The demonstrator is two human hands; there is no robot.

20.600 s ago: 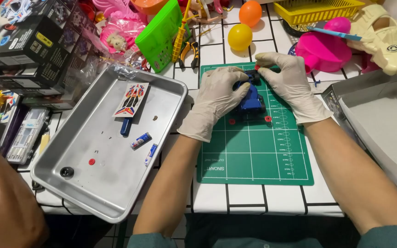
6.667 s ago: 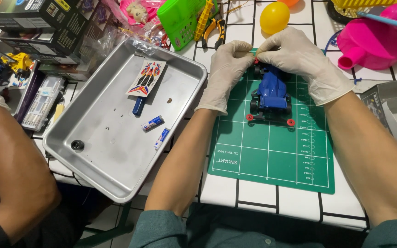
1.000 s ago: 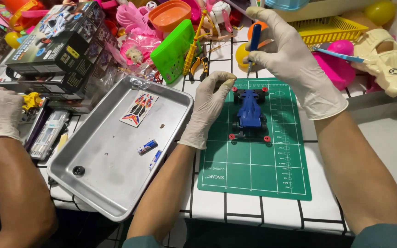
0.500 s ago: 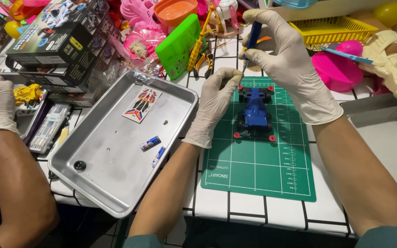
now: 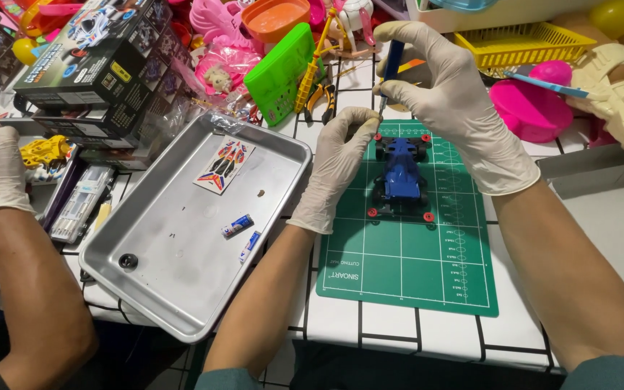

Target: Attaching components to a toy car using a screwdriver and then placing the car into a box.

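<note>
On the green cutting mat [image 5: 406, 267] stands a blue toy car [image 5: 401, 177]; the gloved left hand [image 5: 337, 162] curls against its front, while the raised right hand [image 5: 445, 90] pinches a blue screwdriver [image 5: 391, 61] upright.

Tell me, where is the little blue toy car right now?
In the head view, the blue toy car sits on the upper part of the green cutting mat, right of the metal tray, with the left hand against its front corner.

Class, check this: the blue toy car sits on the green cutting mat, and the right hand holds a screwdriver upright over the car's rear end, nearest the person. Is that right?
Not quite. In the head view the blue toy car does sit on the green cutting mat, but the right hand holds the screwdriver over the car's far end, away from the person.
</note>
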